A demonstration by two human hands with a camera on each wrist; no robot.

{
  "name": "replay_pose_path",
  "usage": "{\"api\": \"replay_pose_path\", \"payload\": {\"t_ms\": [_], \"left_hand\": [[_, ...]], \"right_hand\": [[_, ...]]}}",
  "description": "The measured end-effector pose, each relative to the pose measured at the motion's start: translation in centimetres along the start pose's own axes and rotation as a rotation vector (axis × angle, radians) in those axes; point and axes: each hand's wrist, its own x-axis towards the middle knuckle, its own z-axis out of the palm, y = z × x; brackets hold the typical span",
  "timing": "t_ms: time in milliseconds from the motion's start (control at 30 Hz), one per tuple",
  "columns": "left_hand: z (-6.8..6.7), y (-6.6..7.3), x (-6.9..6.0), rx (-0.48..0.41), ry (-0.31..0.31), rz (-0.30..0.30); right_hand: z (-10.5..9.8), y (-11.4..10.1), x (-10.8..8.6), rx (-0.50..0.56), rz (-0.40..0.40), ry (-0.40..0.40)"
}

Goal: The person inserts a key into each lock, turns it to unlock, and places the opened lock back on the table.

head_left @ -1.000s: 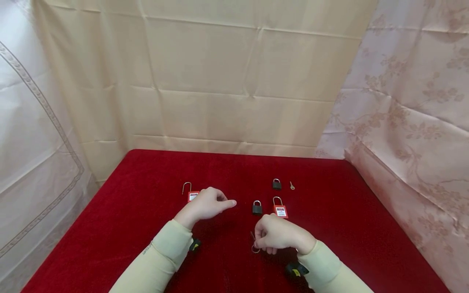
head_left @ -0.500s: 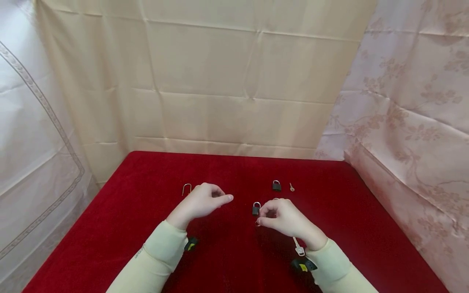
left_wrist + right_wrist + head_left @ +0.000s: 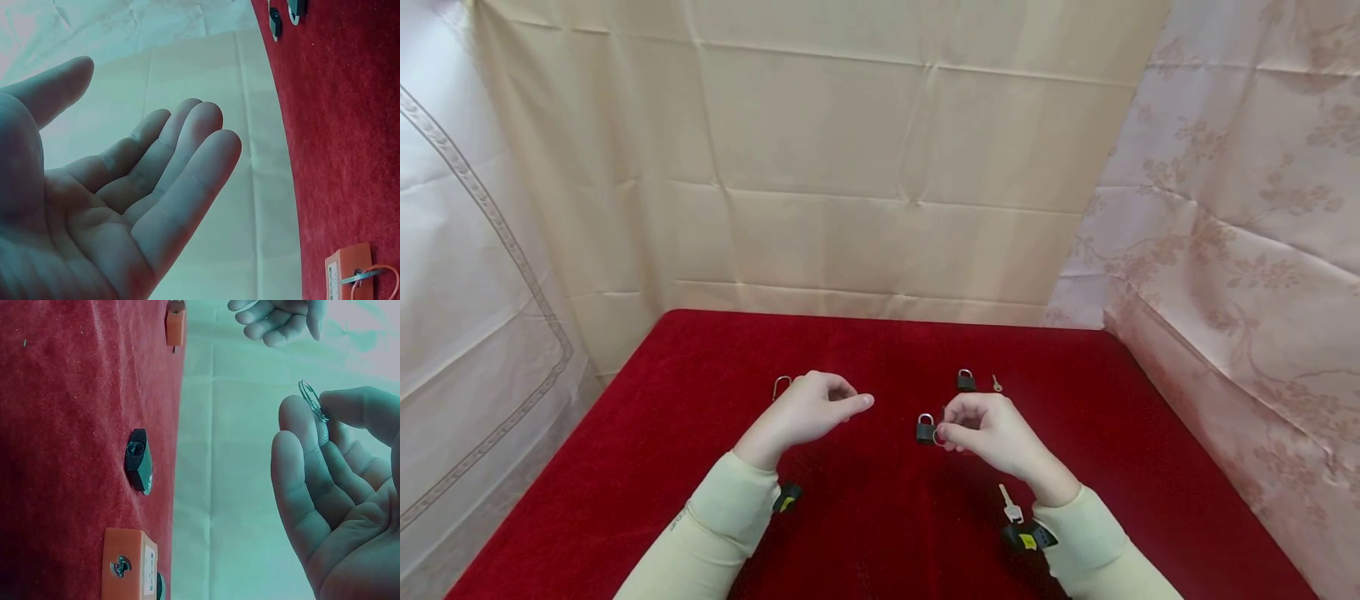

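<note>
My right hand (image 3: 988, 433) is raised over the red table and pinches a metal key ring (image 3: 314, 401) between thumb and fingertips. Whether a key hangs on it is hard to tell. Just left of that hand lies a black padlock (image 3: 925, 432). A red padlock (image 3: 128, 565) is hidden by the right hand in the head view but shows in the right wrist view. My left hand (image 3: 808, 412) hovers at left, fingers relaxed and nothing in it. Beneath it lies another red padlock (image 3: 350, 269), only its shackle (image 3: 782, 387) showing in the head view.
Farther back are a second black padlock (image 3: 966, 381) and a small key (image 3: 997, 383). A larger key (image 3: 1011, 505) lies near the right wrist. Cloth (image 3: 880, 167) hangs behind the red table (image 3: 850, 533), and patterned drapes close both sides.
My right hand has lifted and moved away from me with the key ring, uncovering the larger key and covering the right red padlock. The left hand has shifted slightly leftward and away.
</note>
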Motion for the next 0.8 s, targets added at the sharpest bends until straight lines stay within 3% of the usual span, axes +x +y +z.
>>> {"api": "replay_pose_path", "payload": {"t_ms": [800], "left_hand": [[-0.24,-0.18,0.0,-0.023,0.011,0.004]], "right_hand": [[-0.55,0.48,0.16,0.126,0.045,0.032]]}}
